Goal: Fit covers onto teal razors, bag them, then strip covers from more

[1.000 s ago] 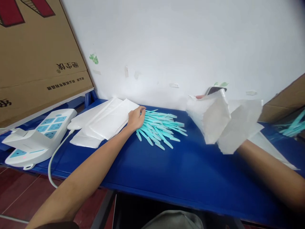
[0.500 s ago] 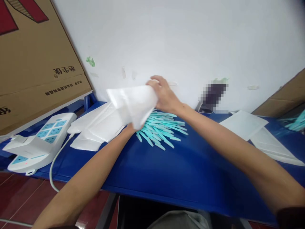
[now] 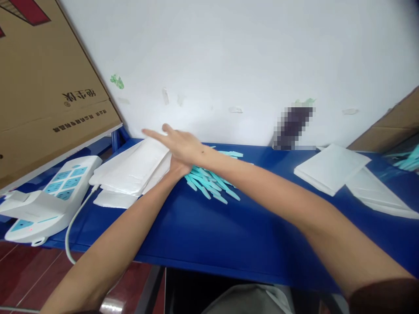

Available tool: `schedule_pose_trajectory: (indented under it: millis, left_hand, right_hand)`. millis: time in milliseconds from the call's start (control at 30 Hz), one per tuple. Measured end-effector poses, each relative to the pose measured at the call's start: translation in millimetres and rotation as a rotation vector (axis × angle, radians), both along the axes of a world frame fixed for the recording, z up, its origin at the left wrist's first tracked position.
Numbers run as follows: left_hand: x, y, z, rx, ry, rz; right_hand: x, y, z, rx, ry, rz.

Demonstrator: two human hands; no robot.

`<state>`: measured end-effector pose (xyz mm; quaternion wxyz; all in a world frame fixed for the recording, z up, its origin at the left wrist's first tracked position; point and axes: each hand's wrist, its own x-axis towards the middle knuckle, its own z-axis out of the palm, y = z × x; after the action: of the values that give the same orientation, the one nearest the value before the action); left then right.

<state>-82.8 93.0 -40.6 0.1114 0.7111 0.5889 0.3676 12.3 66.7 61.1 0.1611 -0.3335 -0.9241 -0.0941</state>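
Right hand (image 3: 178, 146) stretches open over the white bag stack (image 3: 131, 170); left hand (image 3: 176, 168), mostly hidden beneath, grip untellable, beside teal sticks (image 3: 209, 185)

— What rises behind the blue flat surface (image 3: 255, 226)?
— A plain white painted wall (image 3: 229, 52), evenly lit, with scraps of tape and a small green smear (image 3: 117, 81).
— And at the left edge?
— A big brown cardboard box (image 3: 39, 87) leans over it. Below lies a red-brown tiled floor (image 3: 19, 270). Another brown cardboard panel (image 3: 386, 131) stands at the far right corner.
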Motion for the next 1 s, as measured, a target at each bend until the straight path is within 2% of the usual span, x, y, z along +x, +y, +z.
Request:
schedule_pose_trajectory:
  millis: [100, 167, 233, 333, 367, 400, 500, 600, 733, 867, 1000]
  left_hand:
    - [2.5, -8.9, 8.1, -0.028, 0.067, -0.051]
    - [2.4, -10.1, 13.1, -0.052, 0.107, -0.103]
    - [-0.2, -8.1, 17.4, -0.035, 0.091, -0.100]
    - [-8.8, -2.6, 22.1, 0.039, 0.017, -0.011]
    - [-12.6, -0.8, 23.1, 0.056, 0.006, 0.019]
    - [-16.5, 0.9, 23.7, 0.064, -0.002, 0.048]
    - [-27.9, 5.6, 23.4, 0.061, -0.033, 0.113]
    - [-34.0, 8.0, 22.1, 0.037, -0.029, 0.097]
    - [-28.5, 1.8, 24.4, 0.095, 0.040, -0.086]
    - [-12.1, -13.4, 32.3, 0.174, 0.197, -0.333]
    - [0.8, -25.4, 36.6, 0.241, 0.226, -0.350]
  right_hand:
    - [71.0, -2.1, 14.1, 0.064, 0.079, 0.021]
    - [132.3, -4.1, 18.4, 0.129, 0.101, -0.036]
    - [200.8, -8.6, 18.9, 0.133, 0.077, -0.195]
    - [304.0, -20.9, 13.9, 0.049, -0.156, -0.672]
    - [335.5, -25.9, 10.4, -0.003, -0.310, -0.750]
    - [364.3, -30.7, 5.9, -0.016, -0.362, -0.803]
    - [431.4, -42.0, -13.5, -0.061, -0.546, -0.823]
    - [466.6, -44.0, -34.6, -0.108, -0.741, -0.726]
    - [474.9, -35.9, -46.8, -0.189, -0.737, -0.645]
    - [468.9, -34.2, -34.9, -0.184, -0.710, -0.640]
    - [473.8, -51.6, -15.0, -0.074, -0.642, -0.696]
